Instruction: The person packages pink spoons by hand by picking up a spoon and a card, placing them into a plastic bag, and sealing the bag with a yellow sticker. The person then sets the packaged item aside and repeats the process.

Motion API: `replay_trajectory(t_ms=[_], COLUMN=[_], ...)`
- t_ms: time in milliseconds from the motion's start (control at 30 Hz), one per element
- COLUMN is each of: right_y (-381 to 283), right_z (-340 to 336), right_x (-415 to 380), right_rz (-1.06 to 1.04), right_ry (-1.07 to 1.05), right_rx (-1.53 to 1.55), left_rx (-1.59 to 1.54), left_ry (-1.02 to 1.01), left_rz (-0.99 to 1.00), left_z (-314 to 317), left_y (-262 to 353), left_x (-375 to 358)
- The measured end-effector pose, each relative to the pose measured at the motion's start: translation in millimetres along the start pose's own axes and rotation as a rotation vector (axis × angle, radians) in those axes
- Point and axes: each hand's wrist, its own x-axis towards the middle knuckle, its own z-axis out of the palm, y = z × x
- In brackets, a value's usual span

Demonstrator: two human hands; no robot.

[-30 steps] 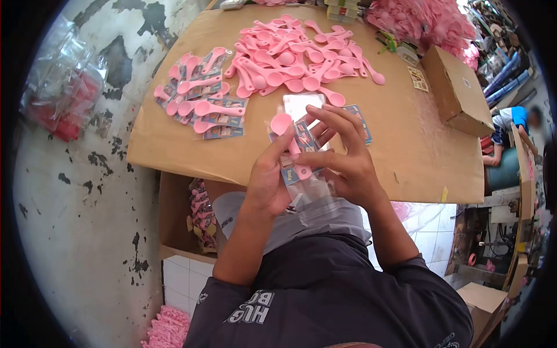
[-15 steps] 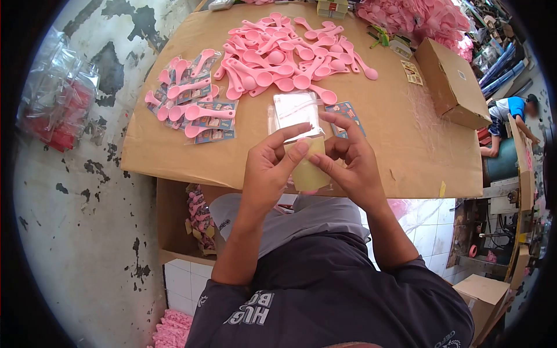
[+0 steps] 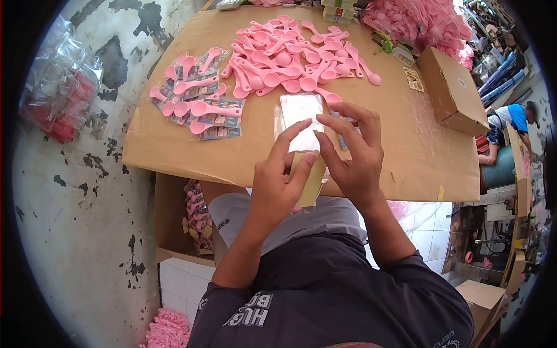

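My left hand point(image 3: 285, 181) is closed on a clear packet with a yellowish card point(image 3: 313, 184) in it, thumb lying on the card's face. A bit of pink shows below the packet's lower end. My right hand point(image 3: 355, 152) is curled near the packet's upper end, thumb and index fingertips close together; what lies between them is too small to make out. Both index fingertips nearly meet over a stack of clear plastic bags point(image 3: 299, 110) on the table. A blue printed card point(image 3: 343, 138) is mostly hidden behind my right hand.
Loose pink measuring spoons point(image 3: 284, 58) are heaped on the brown-covered table point(image 3: 185, 153). Bagged spoons with blue cards point(image 3: 217, 119) lie at left. A cardboard box point(image 3: 449, 87) and a big bag of pink spoons point(image 3: 415, 23) stand right. Another person point(image 3: 510, 124) is at far right.
My right thumb has come off the yellowish card and moved up toward the index fingertip. My left hand keeps hold of the packet, which sits slightly lower and more tilted.
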Motion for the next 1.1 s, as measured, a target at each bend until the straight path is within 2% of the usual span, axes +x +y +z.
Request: replay_trajectory(t_ms=[67,133,233,567,633,667,733,767,833,967,1033,1100], right_y=[0.9,1.7,3.4,17.6,18.0,17.8,18.3,20.4,25.4,22.9,11.5,0.7], right_z=[0.1,-0.4,-2.3,-9.0,-9.2,-9.7,-12.2,-14.4,-20.0,-27.4,-26.9,-20.5], right_x=[0.2,-0.8,-3.3,-6.2,-7.4,-8.0,-8.5,-6.3,-0.3,3.5,3.7,2.1], right_rz=[-0.018,-0.043,-0.049,-0.070,-0.004,-0.005,0.207,0.204,0.641,0.526,0.112,0.093], right_ry=[-0.005,0.001,0.005,0.039,0.055,0.053,0.125,0.123,0.347,0.274,0.034,-0.014], right_rx=[-0.034,-0.080,-0.078,-0.088,0.048,0.049,0.179,0.179,0.780,0.712,0.228,0.196], left_rx=[0.075,0.295,0.357,0.374,0.357,0.356,0.187,0.185,0.020,-0.032,0.005,0.066], left_ry=[-0.020,-0.041,-0.023,-0.129,-0.172,-0.170,-0.151,-0.148,-0.139,-0.111,-0.079,-0.087], left_rz=[-0.014,0.087,0.142,0.186,0.064,0.063,-0.010,-0.008,-0.177,-0.153,-0.040,-0.032], left_z=[-1.0,-1.4,3.5,5.7,3.8,3.4,1.8,0.7,-2.9,-8.6,-9.4,-10.8], left_y=[0.7,-0.7,-1.7,-5.7,-1.8,-3.6,-8.2,-6.9,-2.0,2.4,-4.2,-3.1], left_x=[-0.7,-0.5,-1.2,-0.4,-2.0,-3.0,-4.8,-6.0,-9.3,-9.6,-10.2,-10.3])
